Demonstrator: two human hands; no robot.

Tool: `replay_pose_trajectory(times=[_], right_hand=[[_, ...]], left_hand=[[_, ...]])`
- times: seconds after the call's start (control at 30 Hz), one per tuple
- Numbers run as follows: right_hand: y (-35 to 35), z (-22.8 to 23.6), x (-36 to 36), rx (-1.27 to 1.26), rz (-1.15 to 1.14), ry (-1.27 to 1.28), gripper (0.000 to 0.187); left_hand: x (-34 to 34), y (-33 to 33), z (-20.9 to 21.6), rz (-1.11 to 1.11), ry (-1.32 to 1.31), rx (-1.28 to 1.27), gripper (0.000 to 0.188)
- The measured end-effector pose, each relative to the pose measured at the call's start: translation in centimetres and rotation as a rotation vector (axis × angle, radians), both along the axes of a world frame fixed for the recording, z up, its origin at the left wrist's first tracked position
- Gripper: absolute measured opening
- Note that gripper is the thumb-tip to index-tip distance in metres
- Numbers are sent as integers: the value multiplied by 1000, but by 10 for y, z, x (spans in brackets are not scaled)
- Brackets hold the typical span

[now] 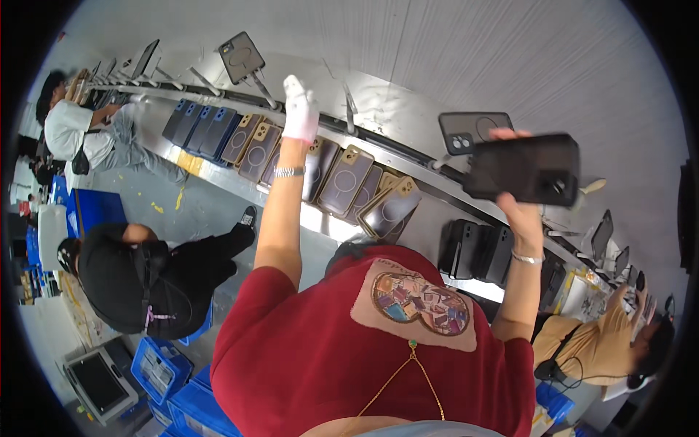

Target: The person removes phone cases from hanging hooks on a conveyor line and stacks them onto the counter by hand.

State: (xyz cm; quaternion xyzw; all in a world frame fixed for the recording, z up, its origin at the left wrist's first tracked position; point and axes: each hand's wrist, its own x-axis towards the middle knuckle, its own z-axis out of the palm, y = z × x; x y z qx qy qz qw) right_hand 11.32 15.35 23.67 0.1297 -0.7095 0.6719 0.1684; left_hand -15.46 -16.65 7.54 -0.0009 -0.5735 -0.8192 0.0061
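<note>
My left hand [300,113], in a white glove, is raised near the rail behind the bench with its fingers stretched upward, holding nothing I can see. My right hand [521,218] grips a dark phone case [510,169], thumb on the near edge and fingers over the far one. Just behind that case, a second dark case with a ring [457,124] sits on a holder. Rows of phone cases with gold-brown camera frames [346,180] lie beneath and beside my left forearm. Below my right hand stand several black cases [461,249].
Blue cases [198,130] continue the row leftward. A rail with upright holders [351,109] runs behind the bench, one carrying a grey case [242,58]. Co-workers are at far left [76,131], near left [131,273] and right [597,342]. Blue bins [164,368] stand at lower left.
</note>
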Motion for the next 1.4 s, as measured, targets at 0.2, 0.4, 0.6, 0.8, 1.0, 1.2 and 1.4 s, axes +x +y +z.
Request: replay_pose_trajectory(times=[0.2,0.4,0.6,0.8,1.0,1.2,1.4], right_hand=[[-12,-13,-60,221,-52,-163,90],[47,-35,-9,21,-156,-110,90],[97,-12,5,306,-292,-209,98],[102,-5,-4,964,-420,-277,88],[163,-2,23,1282,-347,-588,91],[246,-12,65,1035,-654,-470,96],[187,-10,53,387,-645,-280,68]], left_hand=[[-2,126,43,-757,-77,141,32],[57,147,38,-786,11,87,32],[109,204,34,-794,234,-17,21],[148,273,46,-803,403,-305,32],[182,355,17,-850,504,-498,47],[189,292,-5,-1392,253,-658,60],[144,100,-40,-950,-214,-166,43]])
